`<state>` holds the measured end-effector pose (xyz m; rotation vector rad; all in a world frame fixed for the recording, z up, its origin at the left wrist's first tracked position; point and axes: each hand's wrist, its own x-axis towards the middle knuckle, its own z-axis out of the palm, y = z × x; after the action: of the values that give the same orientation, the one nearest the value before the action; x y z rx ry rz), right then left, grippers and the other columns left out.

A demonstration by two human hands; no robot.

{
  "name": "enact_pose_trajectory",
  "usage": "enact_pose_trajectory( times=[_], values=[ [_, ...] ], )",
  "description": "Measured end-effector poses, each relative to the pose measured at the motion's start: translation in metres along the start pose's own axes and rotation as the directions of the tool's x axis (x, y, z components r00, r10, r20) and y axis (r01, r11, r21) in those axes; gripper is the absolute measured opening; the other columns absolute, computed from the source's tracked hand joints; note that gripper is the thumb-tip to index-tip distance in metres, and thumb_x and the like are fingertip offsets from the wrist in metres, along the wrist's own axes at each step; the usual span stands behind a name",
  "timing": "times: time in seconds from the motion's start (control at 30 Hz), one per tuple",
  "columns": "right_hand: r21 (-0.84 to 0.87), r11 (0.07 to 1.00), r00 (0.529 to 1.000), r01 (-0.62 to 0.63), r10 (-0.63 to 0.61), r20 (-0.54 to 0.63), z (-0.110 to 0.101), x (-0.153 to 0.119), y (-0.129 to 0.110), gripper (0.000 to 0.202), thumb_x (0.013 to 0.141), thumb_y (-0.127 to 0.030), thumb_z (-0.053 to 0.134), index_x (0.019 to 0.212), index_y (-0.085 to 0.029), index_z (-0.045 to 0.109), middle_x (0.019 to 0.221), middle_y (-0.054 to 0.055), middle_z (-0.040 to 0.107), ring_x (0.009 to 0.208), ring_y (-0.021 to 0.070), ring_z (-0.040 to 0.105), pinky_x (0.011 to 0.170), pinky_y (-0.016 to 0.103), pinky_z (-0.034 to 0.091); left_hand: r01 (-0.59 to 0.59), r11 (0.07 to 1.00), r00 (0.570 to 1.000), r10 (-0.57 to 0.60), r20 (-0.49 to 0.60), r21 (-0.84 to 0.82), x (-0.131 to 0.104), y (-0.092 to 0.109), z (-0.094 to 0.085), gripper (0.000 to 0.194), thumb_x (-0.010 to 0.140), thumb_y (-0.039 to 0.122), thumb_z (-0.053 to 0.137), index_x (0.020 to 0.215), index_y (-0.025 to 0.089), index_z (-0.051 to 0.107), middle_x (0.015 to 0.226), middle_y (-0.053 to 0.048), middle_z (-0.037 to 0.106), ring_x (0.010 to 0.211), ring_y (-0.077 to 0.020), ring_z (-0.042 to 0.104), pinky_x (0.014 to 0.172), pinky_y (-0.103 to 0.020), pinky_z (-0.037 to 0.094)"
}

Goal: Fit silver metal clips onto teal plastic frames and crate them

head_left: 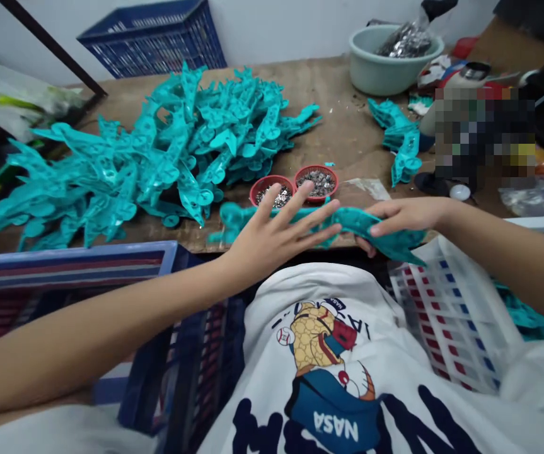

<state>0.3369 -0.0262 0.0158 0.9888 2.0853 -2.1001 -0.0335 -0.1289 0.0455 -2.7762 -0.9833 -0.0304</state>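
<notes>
- Nearest is the person's white shirt [338,284], printed with a cartoon figure and dark lettering.
- A blue crate [170,258] stands on the person's left, at the near edge of the worktop [347,135]; a white basket [442,302] stands on the right, with more teal parts [527,315] beyond its side.
- The right hand [394,221] has its grip clamped on the right end of a long teal piece [357,221], thumb on top and fingers curling underneath.
- The left hand [276,239] reaches across the middle of the teal piece, its grip apart and fingers spread; whether they touch the piece, one cannot tell.
- The teal piece lies crosswise along the near edge of the worktop, its right end out over the white basket's corner.
- Just past the left hand sit two small red baskets side by side, the left basket [253,189] and the right basket [335,183], both holding small shiny metal bits.
- A scrap of clear plastic [370,188] lies to their right.
- Farther on, a large heap of teal parts [158,151] covers the left side, and a smaller teal stack [404,142] lies on the right, near a pixelated patch.
- At the back, a pale green basin [370,69] holds a bag of shiny bits [404,41]; a dark blue crate [153,38] stands by the wall at the left.
</notes>
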Motion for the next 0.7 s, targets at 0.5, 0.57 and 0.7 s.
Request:
enact_pose_trajectory(
  times=[0.5, 0.57, 0.7],
  values=[
    [-0.844, 0.34, 0.901, -0.415, 0.02, -0.434, -0.06, 0.076, 0.067, 0.015, 0.118, -0.033, 0.079, 0.116, -0.025, 0.092, 0.122, 0.018, 0.094, 0.107, 0.0397, 0.084, 0.088, 0.048, 0.059, 0.093, 0.97, 0.951, -0.019, 0.307, -0.226, 0.04, -0.036, 0.125, 0.084, 0.118, 0.004, 0.051, 0.194, 0.036, 0.066, 0.19, -0.021, 0.07, 0.145, -0.0444, 0.084, 0.096, -0.049, 0.072],
    [-0.826, 0.343, 0.863, -0.448, -0.074, -0.499, -0.068, 0.077, 0.055, 0.027, 0.121, -0.043, 0.076, 0.123, -0.024, 0.095, 0.126, 0.018, 0.094, 0.112, 0.042, 0.084, 0.094, 0.05, 0.062, 0.14, 0.96, 0.952, -0.063, 0.299, -0.242, 0.043, -0.038, 0.124, 0.077, 0.118, 0.004, 0.054, 0.187, 0.032, 0.074, 0.19, -0.022, 0.07, 0.147, -0.046, 0.083, 0.1, -0.051, 0.07],
    [-0.792, 0.452, 0.775, -0.41, -0.287, -0.564, -0.082, 0.11, 0.026, 0.045, 0.122, -0.044, 0.065, 0.143, -0.02, 0.097, 0.139, 0.02, 0.092, 0.128, 0.0443, 0.084, 0.118, 0.058, 0.065, 0.124, 0.966, 0.95, -0.05, 0.307, -0.225, 0.054, -0.041, 0.11, 0.064, 0.119, 0.003, 0.057, 0.174, 0.024, 0.083, 0.179, -0.021, 0.078, 0.144, -0.0419, 0.082, 0.105, -0.051, 0.065]
  ],
)
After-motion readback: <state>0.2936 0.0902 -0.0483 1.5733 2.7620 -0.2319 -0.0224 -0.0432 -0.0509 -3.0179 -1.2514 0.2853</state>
